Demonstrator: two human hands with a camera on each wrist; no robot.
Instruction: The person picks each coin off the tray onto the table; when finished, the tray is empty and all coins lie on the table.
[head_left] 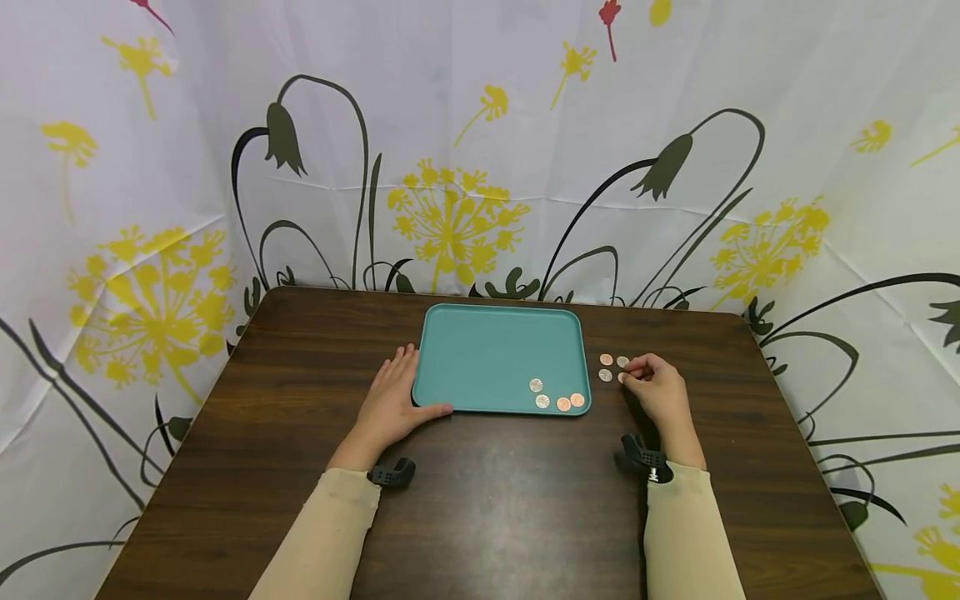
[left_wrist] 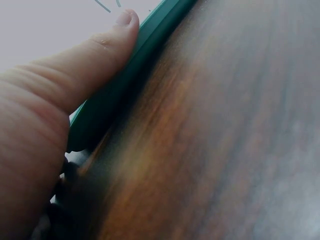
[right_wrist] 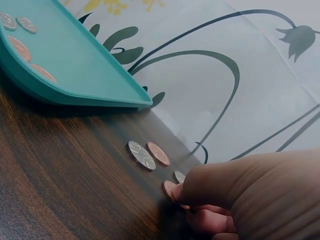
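A teal tray (head_left: 495,350) lies on the dark wooden table. My left hand (head_left: 387,406) rests at its front left corner, fingers straight beside the left edge and thumb along the front rim; the thumb (left_wrist: 107,50) shows against the rim in the left wrist view. Right of the tray, my right hand (head_left: 663,397) pinches a copper coin (right_wrist: 170,191) at the table surface with thumb and fingers. Beside it lie another copper coin (head_left: 606,359), a silver coin (head_left: 605,376) and a second silver coin (head_left: 622,362), partly hidden by the thumb in the right wrist view.
Inside the tray, near its front right corner, are two silver coins, one nearer the front (head_left: 542,402), and two copper coins, one further right (head_left: 577,400). A white curtain (head_left: 480,150) with flower prints hangs behind the table (head_left: 495,500).
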